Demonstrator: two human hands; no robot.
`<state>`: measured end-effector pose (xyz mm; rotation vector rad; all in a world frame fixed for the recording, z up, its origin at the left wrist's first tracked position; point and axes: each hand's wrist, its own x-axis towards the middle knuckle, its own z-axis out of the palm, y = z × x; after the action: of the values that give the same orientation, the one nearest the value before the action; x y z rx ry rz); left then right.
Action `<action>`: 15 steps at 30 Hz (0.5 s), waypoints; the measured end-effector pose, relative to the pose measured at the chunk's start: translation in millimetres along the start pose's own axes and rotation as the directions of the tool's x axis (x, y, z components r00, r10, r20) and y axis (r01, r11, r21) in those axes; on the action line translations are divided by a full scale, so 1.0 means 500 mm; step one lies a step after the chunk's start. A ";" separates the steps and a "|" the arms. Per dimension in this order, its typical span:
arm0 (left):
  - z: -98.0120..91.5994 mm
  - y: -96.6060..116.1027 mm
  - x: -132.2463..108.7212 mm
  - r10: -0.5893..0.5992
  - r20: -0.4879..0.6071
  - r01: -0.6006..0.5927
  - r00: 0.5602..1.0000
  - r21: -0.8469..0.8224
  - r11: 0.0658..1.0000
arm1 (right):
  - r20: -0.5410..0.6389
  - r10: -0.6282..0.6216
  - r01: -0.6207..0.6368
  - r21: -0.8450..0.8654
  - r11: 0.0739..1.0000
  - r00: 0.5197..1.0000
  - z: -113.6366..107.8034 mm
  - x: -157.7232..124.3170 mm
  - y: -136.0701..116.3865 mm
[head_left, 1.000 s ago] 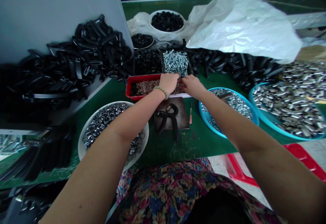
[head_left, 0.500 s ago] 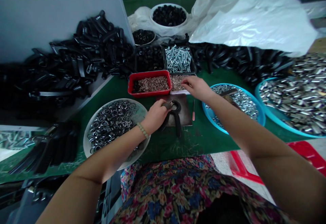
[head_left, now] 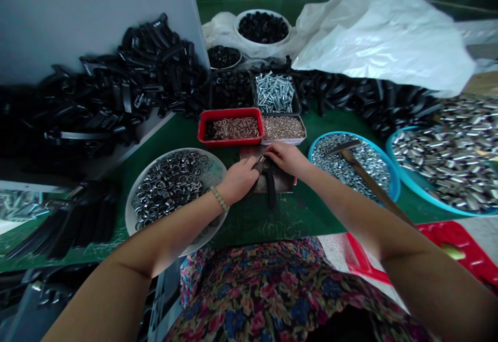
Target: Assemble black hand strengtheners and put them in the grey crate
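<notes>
Left hand [head_left: 240, 180] and right hand [head_left: 284, 158] brought together on black pliers [head_left: 271, 192], grip hidden | washers [head_left: 169, 189] kept within reach left of pliers | nuts [head_left: 334, 161] right

Pale beaded bracelet [head_left: 219, 199] on left wrist [head_left: 232, 190]; multicoloured floral-print garment [head_left: 272, 295].

The pliers [head_left: 270, 191] were dull black metal, the bolts [head_left: 274, 92] shiny zinc-plated steel, the heaped parts [head_left: 128, 87] matt black plastic, the basin [head_left: 352, 137] smooth blue plastic, the sheet [head_left: 381, 36] thin glossy polythene, the skirt [head_left: 272, 295] soft printed cloth
</notes>
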<state>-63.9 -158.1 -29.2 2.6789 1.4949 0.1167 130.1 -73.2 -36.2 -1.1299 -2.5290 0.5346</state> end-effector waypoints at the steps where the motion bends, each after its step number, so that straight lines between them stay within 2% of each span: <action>1: -0.001 0.001 -0.001 -0.002 0.003 0.002 1.000 -0.003 1.000 | 0.006 -0.013 0.013 -0.039 0.999 1.000 0.000 -0.002 -0.001; 6: -0.011 0.013 -0.018 0.021 -0.028 -0.022 0.999 -0.041 0.999 | 0.081 -0.102 0.122 -0.289 0.950 0.991 0.011 -0.012 -0.024; 9: -0.018 0.023 -0.029 -0.016 -0.024 0.015 1.000 -0.050 0.999 | 0.094 -0.074 0.091 -0.192 0.977 0.993 0.004 -0.016 -0.036; 11: -0.020 0.026 -0.034 -0.044 -0.002 0.044 0.999 -0.060 0.997 | 0.061 0.022 -0.019 -0.047 0.999 0.998 -0.022 -0.036 -0.025; 13: -0.020 0.027 -0.036 -0.061 0.019 0.063 0.998 -0.079 0.995 | -0.043 0.186 -0.186 -0.004 0.983 0.982 -0.063 -0.087 0.006; 15: -0.018 0.026 -0.037 -0.065 0.030 0.068 0.997 -0.100 0.993 | -0.232 0.353 -0.387 -0.121 0.914 0.906 -0.110 -0.168 0.054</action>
<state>-63.7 -180.6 -19.7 2.5394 1.5255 0.1480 224.2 -109.0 -11.6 -1.6553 -2.2196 0.2788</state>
